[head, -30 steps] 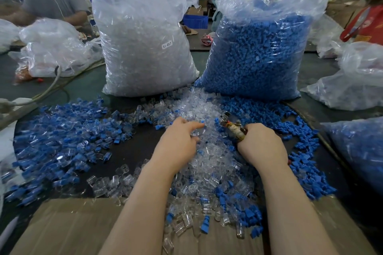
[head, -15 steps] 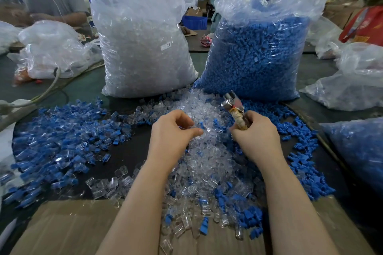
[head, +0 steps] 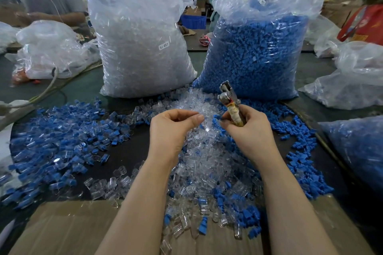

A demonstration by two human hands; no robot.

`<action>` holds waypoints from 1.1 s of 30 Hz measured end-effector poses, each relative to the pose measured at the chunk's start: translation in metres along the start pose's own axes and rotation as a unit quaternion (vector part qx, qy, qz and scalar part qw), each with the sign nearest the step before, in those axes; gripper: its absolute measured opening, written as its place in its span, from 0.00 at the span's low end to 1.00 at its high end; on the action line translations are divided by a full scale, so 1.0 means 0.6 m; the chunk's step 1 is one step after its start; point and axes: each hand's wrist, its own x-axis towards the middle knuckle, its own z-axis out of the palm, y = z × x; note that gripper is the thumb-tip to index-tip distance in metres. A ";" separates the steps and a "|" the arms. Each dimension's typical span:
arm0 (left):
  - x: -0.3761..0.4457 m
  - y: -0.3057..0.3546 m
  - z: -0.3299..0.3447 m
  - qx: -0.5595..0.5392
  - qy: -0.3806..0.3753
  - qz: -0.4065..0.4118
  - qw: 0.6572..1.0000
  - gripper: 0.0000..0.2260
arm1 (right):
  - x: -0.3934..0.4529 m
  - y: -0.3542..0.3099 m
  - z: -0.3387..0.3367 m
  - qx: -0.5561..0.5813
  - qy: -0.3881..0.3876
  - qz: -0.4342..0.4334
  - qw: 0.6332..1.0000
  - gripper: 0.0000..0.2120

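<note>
Both hands are mid-frame, raised just over the heap of clear shells (head: 201, 157). Right hand (head: 248, 130): fingers wrapped tight round the taped handle of the plier tool (head: 230, 102). The tool's long axis is near upright, leaning slightly left, with the metal head on top, in front of the foot of the blue-parts bag (head: 257, 54) at upper centre-right. The clear-parts bag (head: 141, 51) stands upper centre-left. Can't tell if the tool head is open or closed. Left hand (head: 172, 130): fingers curled in, thumb tip (head: 199, 118) pressed against the forefinger. I read that as a pinch on one clear piece, but the piece is hidden between the pads and lost against the heap behind. One blue cap (head: 216, 117) sits just off the right fingertips, between the hands; can't tell whether it's held or lying on the heap. Key geometry: the tool head lies up and to the right of the left pinch, and the handle is level with it, just beside it across a narrow gap. The left hand is the free one and near enough, so my guess is the piece goes up-right into the head, coming in from the left, square to the tool's axis. Risk is a transparent part slipping unseen. Around this: loose blue caps (head: 300, 163) at right, a blue-and-clear mix (head: 62, 141) at left, cardboard (head: 62, 232) along the bottom edge.
</note>
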 end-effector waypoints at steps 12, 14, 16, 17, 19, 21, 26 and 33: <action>-0.010 0.005 0.013 0.126 -0.032 0.079 0.988 0.05 | -0.004 -0.012 0.004 -0.012 -0.041 -0.020 0.999 0.06; -0.010 0.005 0.012 0.106 -0.035 0.066 0.992 0.04 | -0.005 -0.009 0.004 -0.020 -0.036 -0.026 0.999 0.04; -0.009 0.004 0.010 0.079 -0.030 0.058 0.995 0.04 | -0.004 -0.007 0.004 -0.034 -0.030 -0.030 0.999 0.03; -0.009 0.004 0.009 0.072 -0.029 0.056 0.995 0.04 | -0.004 -0.006 0.003 -0.044 -0.028 -0.033 0.998 0.03; -0.008 0.003 0.008 0.078 -0.040 0.059 0.994 0.04 | -0.004 -0.006 0.003 -0.065 -0.028 -0.041 0.997 0.04; -0.009 0.002 0.009 0.102 -0.055 0.070 0.991 0.05 | -0.005 -0.007 0.004 -0.073 -0.032 -0.048 0.996 0.04; -0.007 0.001 0.008 0.093 -0.054 0.069 0.992 0.06 | -0.004 -0.009 0.007 -0.022 -0.045 -0.042 0.998 0.05; -0.009 0.003 0.015 -0.026 -0.046 0.008 0.999 0.04 | -0.006 -0.012 0.014 0.039 -0.021 -0.038 0.998 0.06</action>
